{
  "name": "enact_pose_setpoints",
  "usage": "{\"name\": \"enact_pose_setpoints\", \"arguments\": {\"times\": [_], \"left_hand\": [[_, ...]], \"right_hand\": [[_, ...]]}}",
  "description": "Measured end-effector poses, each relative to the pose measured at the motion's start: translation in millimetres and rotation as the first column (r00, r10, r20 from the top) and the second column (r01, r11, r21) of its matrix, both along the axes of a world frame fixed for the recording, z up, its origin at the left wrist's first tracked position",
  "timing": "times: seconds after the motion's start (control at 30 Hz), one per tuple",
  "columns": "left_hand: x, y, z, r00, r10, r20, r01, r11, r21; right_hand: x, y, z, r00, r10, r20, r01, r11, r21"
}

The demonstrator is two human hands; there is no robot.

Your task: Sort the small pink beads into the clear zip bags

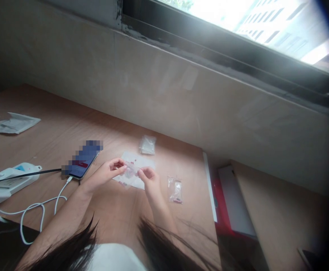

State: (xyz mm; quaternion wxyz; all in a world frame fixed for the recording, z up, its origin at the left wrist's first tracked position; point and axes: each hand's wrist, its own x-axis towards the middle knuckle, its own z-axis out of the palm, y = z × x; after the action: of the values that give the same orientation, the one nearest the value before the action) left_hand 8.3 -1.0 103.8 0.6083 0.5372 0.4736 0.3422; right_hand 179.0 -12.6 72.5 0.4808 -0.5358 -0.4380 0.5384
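The left hand (106,175) and right hand (150,181) are pinching a small clear plastic bag (130,170) right over a white sheet (145,162)! Just beside, a zip bag (175,190) holds red bits (177,200), and another clear bag (147,145) sits nearer the counter's (119,214) back edge.

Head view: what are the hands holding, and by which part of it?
The left hand and right hand pinch a small clear plastic bag between their fingertips, at opposite sides.
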Motion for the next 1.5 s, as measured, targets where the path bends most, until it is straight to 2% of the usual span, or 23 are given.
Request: {"name": "enact_pose_setpoints", "arguments": {"times": [0.2, 0.4, 0.57, 0.77, 0.97, 1.17, 1.37, 1.5], "left_hand": [[-4.8, 7.5, 4.2, 0.989, -0.066, -0.132, 0.07, 0.997, 0.027], [-2.5, 11.2, 8.4, 0.985, -0.096, -0.145, 0.101, 0.995, 0.026], [-0.4, 7.4, 8.9, 0.972, -0.164, -0.166, 0.175, 0.983, 0.053], [-0.5, 2.6, 10.5, 0.964, -0.09, -0.249, 0.12, 0.987, 0.105], [3.4, 2.4, 12.1, 0.957, -0.06, -0.285, 0.103, 0.985, 0.137], [3.9, 4.6, 12.2, 0.973, -0.074, -0.22, 0.102, 0.988, 0.119], [9.7, -0.1, 7.0, 0.967, -0.177, -0.185, 0.199, 0.974, 0.112], [13.5, -1.8, 1.1, 0.966, -0.121, -0.227, 0.159, 0.974, 0.159]], "right_hand": [[5.0, 3.7, 2.9, 0.997, -0.019, 0.078, 0.017, 0.999, 0.031], [9.1, 5.4, 2.6, 0.998, 0.012, 0.055, -0.009, 0.998, -0.059], [10.6, 2.6, -0.7, 0.997, 0.041, 0.064, -0.039, 0.999, -0.035], [9.5, 0.2, -4.2, 0.993, 0.024, 0.112, -0.021, 0.999, -0.028], [6.5, -1.3, 0.4, 0.993, 0.013, 0.119, -0.021, 0.998, 0.067], [-0.2, -2.7, 11.0, 0.995, 0.078, 0.065, -0.083, 0.993, 0.085], [-9.5, -4.9, 1.1, 0.99, -0.035, 0.133, 0.026, 0.997, 0.066], [-13.7, -8.3, 4.1, 0.996, 0.022, 0.089, -0.026, 0.999, 0.041]]}}
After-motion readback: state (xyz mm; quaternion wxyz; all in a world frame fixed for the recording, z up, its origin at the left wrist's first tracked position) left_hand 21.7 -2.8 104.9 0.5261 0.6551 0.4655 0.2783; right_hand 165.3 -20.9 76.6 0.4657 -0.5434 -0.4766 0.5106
